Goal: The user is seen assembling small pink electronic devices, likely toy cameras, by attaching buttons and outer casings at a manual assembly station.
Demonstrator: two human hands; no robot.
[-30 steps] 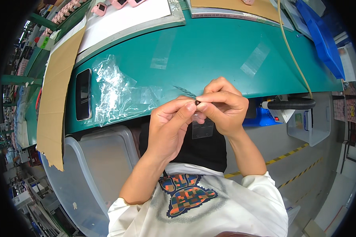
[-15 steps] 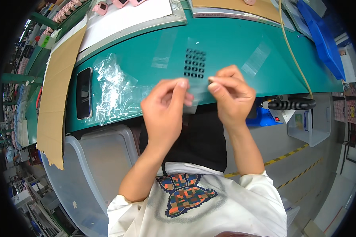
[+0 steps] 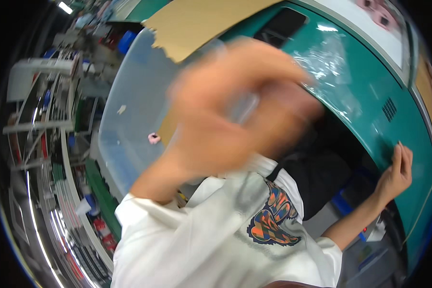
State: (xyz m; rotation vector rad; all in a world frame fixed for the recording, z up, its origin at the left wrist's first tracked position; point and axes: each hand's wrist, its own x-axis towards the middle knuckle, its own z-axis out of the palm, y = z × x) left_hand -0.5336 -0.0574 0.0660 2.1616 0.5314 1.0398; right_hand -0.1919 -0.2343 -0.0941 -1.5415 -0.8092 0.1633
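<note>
My left hand (image 3: 216, 105) is raised close to the camera above the clear plastic bin (image 3: 111, 103). It is smeared by motion, so its finger positions and anything in it cannot be made out. My right hand (image 3: 396, 175) is at the table's near edge, thumb and fingertips pinched together. Whatever is between those tips is too small to name. Beyond it on the green table (image 3: 369, 139) lies a grid of small black pieces (image 3: 390, 110). Crumpled clear plastic film (image 3: 324, 65) lies nearer the phone.
A dark phone (image 3: 282, 26) lies by a torn cardboard sheet (image 3: 197, 24). Inside the bin is a small pink piece (image 3: 153, 138). Pink devices (image 3: 381, 17) sit on a white board across the table. Shelving (image 3: 48, 115) stands at far left.
The view has swung left toward the bin. My left hand has moved away from my right hand and up over the bin. My right hand stays by the table edge, still pinched.
</note>
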